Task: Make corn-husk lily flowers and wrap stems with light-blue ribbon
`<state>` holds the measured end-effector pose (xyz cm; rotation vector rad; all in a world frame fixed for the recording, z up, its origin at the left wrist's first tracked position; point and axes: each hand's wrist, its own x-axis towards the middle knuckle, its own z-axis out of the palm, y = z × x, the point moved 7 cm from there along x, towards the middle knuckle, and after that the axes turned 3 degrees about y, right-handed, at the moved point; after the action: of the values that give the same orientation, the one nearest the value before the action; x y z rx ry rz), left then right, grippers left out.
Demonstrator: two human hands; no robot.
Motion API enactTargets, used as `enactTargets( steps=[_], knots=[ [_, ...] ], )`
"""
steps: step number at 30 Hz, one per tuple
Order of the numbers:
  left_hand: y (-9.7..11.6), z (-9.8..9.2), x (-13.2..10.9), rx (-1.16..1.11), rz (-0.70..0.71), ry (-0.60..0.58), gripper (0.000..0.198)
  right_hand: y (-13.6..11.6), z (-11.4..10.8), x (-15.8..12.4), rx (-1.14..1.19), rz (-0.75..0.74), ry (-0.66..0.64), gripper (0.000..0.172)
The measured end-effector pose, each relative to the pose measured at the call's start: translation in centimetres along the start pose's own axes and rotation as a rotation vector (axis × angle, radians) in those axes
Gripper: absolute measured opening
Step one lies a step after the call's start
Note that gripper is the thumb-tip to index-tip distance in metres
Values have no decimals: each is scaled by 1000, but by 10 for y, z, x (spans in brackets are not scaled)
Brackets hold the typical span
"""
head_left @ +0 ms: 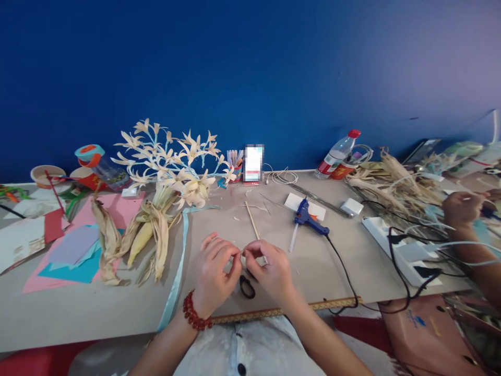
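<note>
Above the table's front, my left hand [219, 269], with a red bead bracelet [195, 312] on its wrist, is closed in a pinch. My right hand [269, 263] pinches as well, its fingertips almost meeting the left ones. Whatever lies between the fingertips is too small to make out. Under the hands are black-handled scissors [247, 287], partly covered. A thin wooden stick [251, 219] points away just beyond the hands. Right of them lies a blue glue gun [307, 218] with a clear glue stick [293, 237]. A light blue ribbon [178, 277] runs left of my left hand.
Husk flowers on blue stems [176, 159] stand at the back left, behind dried corn husks [151, 235] and coloured paper [74, 245]. A phone [253, 163] leans near the wall. A bottle [336, 154] and power strip [399, 250] are right, near another person's hand [464, 209].
</note>
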<state>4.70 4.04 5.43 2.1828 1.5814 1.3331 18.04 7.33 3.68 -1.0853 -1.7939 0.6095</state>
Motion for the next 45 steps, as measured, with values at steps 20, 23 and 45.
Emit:
enactTargets(
  steps=[20,23,45],
  knots=[
    [-7,-1,-2,0,-56,14,13,3,-18,8,-121,-21,-11,5],
    [-5,1,-1,-6,-52,1,13,-2,-4,6,-58,2,-129,6],
    [-3,-3,-2,16,-40,38,15,2,-6,7,-139,-19,-51,8]
  ],
)
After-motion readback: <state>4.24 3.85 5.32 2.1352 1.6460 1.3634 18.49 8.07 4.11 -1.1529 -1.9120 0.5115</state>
